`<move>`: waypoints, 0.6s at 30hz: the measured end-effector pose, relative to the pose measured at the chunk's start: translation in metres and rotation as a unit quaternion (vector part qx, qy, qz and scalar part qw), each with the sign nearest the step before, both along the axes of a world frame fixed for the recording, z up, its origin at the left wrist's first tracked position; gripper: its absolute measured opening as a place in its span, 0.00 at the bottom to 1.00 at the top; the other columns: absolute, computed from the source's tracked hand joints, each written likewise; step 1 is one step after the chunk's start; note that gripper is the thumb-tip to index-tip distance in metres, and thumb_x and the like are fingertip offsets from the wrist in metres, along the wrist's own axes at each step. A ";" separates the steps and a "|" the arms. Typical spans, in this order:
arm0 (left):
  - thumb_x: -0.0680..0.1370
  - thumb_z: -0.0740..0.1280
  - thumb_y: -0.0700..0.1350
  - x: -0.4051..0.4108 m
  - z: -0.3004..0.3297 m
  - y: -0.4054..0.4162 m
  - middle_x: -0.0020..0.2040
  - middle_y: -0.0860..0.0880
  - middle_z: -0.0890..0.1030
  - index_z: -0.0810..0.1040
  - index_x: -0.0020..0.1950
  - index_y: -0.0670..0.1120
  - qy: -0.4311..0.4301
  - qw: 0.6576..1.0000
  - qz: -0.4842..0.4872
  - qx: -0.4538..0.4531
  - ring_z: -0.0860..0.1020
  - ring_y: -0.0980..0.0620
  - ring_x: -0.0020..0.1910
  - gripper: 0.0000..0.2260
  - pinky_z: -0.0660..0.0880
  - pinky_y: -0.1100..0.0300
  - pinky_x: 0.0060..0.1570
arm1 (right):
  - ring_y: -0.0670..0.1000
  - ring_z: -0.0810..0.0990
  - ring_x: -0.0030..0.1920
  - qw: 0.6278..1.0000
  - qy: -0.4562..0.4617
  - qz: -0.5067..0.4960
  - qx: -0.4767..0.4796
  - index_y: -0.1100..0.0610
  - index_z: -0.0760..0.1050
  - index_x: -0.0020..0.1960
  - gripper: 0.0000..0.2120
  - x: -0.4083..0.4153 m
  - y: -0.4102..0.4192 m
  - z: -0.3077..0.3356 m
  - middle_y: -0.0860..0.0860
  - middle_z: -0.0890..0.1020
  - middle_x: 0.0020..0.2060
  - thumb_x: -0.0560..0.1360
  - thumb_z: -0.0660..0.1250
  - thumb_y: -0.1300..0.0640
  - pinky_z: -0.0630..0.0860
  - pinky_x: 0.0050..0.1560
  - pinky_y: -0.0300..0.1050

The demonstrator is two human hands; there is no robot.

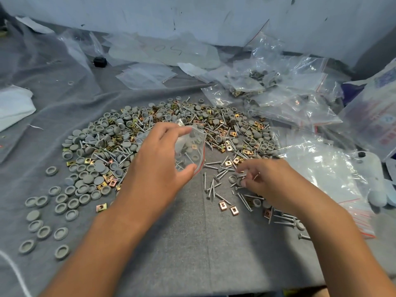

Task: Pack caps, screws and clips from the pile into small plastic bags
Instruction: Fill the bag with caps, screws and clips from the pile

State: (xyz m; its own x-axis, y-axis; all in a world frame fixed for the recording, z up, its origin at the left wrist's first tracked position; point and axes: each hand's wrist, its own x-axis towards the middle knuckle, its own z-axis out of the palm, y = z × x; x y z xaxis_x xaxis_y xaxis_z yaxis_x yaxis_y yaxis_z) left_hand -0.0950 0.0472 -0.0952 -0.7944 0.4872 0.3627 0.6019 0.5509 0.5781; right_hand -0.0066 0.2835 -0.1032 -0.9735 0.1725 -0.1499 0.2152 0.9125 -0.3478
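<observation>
Left hand (162,155) gripped small plastic bag (190,146) at frame centre, mouth held open, probably for loading. Right hand (263,179) pinched screws (216,183) beside pile (150,129) on tabletop (192,243).

From my seat I can read little. At twelve o'clock, on a frosted plastic sheet (165,50) by the wall, I make out handwritten marks that look like "205", though the first figure is faint. At three o'clock a white printed bag (377,108) carries red and blue print, too blurred for me to read.
</observation>
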 end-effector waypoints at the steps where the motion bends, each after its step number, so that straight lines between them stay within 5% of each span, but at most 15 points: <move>1: 0.71 0.76 0.51 0.000 0.000 0.000 0.64 0.59 0.70 0.71 0.72 0.55 0.000 1.000 0.000 0.000 0.72 0.60 0.52 0.31 0.78 0.58 0.56 | 0.35 0.79 0.36 1.000 -0.006 0.001 0.010 0.41 0.79 0.54 0.07 -0.001 -0.001 -0.001 0.39 0.81 0.37 0.79 0.69 0.52 0.75 0.36 0.31; 10: 0.71 0.76 0.51 -0.001 -0.001 -0.001 0.63 0.61 0.69 0.70 0.73 0.54 0.005 1.000 0.002 -0.003 0.69 0.62 0.50 0.31 0.70 0.69 0.53 | 0.40 0.77 0.38 1.000 0.000 0.000 0.018 0.43 0.74 0.42 0.09 -0.001 -0.002 -0.004 0.43 0.81 0.37 0.78 0.71 0.51 0.74 0.37 0.34; 14: 0.72 0.77 0.51 0.000 -0.001 -0.001 0.64 0.60 0.69 0.70 0.73 0.55 0.004 1.000 0.000 0.001 0.70 0.62 0.51 0.31 0.75 0.62 0.57 | 0.40 0.77 0.44 0.974 0.198 0.013 -0.106 0.43 0.76 0.44 0.04 -0.004 -0.019 0.009 0.39 0.78 0.40 0.76 0.68 0.45 0.70 0.41 0.28; 18: 0.73 0.77 0.50 0.000 0.000 0.000 0.65 0.59 0.69 0.70 0.73 0.55 0.003 1.000 -0.004 0.000 0.71 0.61 0.53 0.31 0.76 0.56 0.60 | 0.40 0.76 0.42 0.905 0.401 0.053 -0.131 0.47 0.78 0.50 0.03 -0.013 -0.050 0.018 0.37 0.76 0.42 0.77 0.70 0.53 0.68 0.44 0.27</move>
State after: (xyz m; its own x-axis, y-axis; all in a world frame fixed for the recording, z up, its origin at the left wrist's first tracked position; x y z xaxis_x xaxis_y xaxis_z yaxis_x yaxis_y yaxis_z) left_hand -0.0952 0.0473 -0.0954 -0.7886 0.4932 0.3673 0.6093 0.5457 0.5754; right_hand -0.0200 0.2331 -0.0855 -0.7966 0.1315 0.5900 -0.2865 0.7774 -0.5600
